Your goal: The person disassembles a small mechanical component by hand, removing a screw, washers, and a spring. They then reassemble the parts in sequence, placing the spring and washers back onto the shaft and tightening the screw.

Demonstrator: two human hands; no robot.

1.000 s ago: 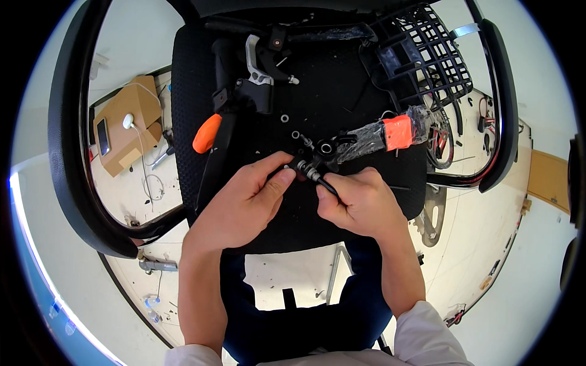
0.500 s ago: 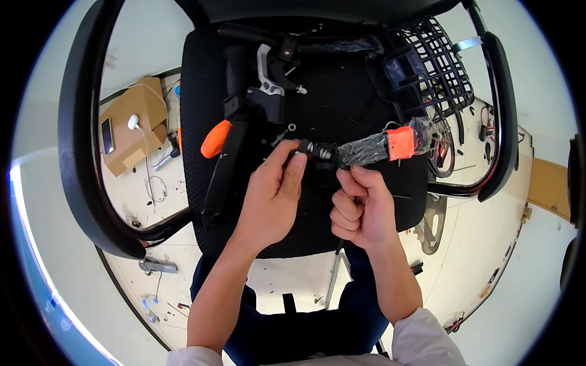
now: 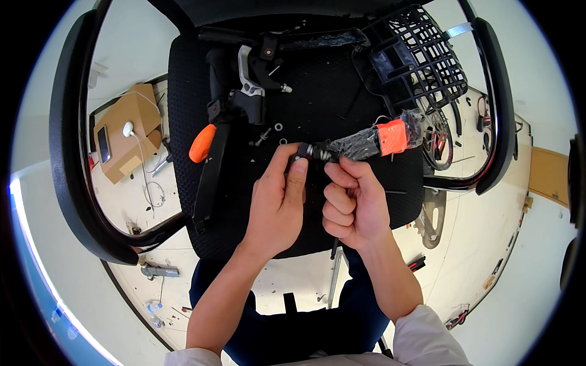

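Observation:
Above the chair seat, both my hands are closed on a small black part with a silver coiled or threaded section (image 3: 316,152). My left hand (image 3: 274,204) pinches its black left end between thumb and fingers. My right hand (image 3: 359,204) grips near its right end with fingers curled; what lies inside them is partly hidden. Just beyond the right fingers is a plastic-wrapped dark bundle (image 3: 357,145) with an orange band (image 3: 392,136). A bolt (image 3: 262,136) and a small ring (image 3: 278,127) lie on the seat beyond my left hand.
The black chair seat (image 3: 323,85) also bears a silver brake lever (image 3: 245,70), an orange-ended black piece (image 3: 202,144) and a black lattice basket (image 3: 421,64). Armrests (image 3: 67,140) flank it. On the floor sit a cardboard box (image 3: 131,125) and scattered parts.
The view has shifted, so the seat and its things appear farther left. My right hand has come slightly nearer my left. Both keep their hold on the small black part.

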